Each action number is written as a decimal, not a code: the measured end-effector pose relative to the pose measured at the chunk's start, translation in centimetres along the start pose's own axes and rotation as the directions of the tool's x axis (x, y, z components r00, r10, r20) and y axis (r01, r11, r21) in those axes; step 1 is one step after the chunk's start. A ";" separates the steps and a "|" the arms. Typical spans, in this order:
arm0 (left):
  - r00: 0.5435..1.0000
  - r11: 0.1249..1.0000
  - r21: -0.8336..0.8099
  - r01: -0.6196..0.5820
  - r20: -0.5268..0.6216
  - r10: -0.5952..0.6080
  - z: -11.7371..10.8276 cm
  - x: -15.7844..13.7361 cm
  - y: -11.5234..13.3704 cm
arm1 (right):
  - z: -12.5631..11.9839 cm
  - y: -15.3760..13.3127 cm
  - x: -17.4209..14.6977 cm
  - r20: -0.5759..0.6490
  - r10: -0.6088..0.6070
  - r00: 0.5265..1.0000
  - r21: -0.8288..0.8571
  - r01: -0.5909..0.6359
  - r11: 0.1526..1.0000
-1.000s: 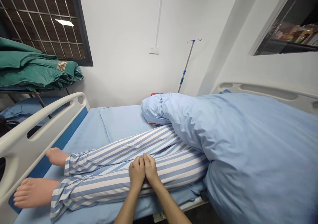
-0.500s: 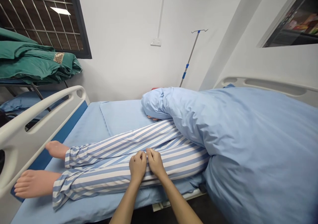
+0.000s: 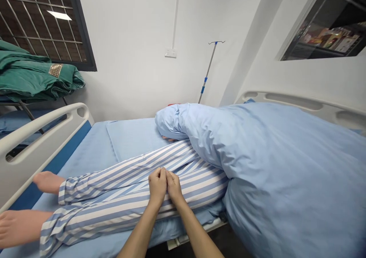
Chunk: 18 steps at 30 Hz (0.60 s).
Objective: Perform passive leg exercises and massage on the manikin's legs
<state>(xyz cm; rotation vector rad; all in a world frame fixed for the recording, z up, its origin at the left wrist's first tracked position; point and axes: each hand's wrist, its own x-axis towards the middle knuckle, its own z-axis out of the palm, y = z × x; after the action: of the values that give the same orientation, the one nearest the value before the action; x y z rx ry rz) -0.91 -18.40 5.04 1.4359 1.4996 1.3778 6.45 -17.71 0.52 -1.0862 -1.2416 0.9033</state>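
My left hand and my right hand are closed into loose fists, side by side and touching at the knuckles. I see nothing in either of them, though the inner sides of the fingers are hidden. They are over the nearer leg of blue-and-white striped trousers, around the thigh and knee; whether they touch the cloth I cannot tell. The figure wearing the trousers lies on a bed with a light blue sheet. Its bare feet point left. A light blue quilt is folded back over the upper body.
A cream footboard stands at the left and a matching headboard at the right. Behind the bed rises an IV pole, near a wall socket. Green folded cloth lies beside the barred window.
The view has shifted right, so the bed and feet sit further left. My fists have come closer together, closing the small gap between them.
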 end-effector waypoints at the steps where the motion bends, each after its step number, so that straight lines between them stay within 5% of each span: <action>1: 1.000 0.998 -0.059 0.006 -0.007 -0.006 0.4 -0.1 0.3 | -0.1 0.0 0.1 -0.003 0.002 1.000 0.019 -0.002 1.000; 4: 0.998 0.997 -0.051 0.051 -0.044 -0.053 1.6 -0.6 -0.7 | -0.2 0.0 0.1 -0.018 0.018 1.000 0.038 -0.017 0.999; 9: 0.997 0.970 0.232 0.068 -0.057 -0.057 2.4 -1.5 -3.7 | 0.0 0.2 -0.4 -0.085 0.021 0.996 -0.037 -0.024 0.999; 18: 0.999 0.948 0.314 0.044 -0.005 -0.044 2.2 -1.2 -3.7 | -0.9 -1.7 0.4 0.011 0.003 1.000 -0.230 -0.001 0.973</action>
<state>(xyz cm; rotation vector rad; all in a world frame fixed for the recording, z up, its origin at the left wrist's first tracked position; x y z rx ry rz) 0.32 -18.49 0.72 1.5805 1.8012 1.1458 7.30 -17.93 2.25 -1.2664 -1.3796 0.7806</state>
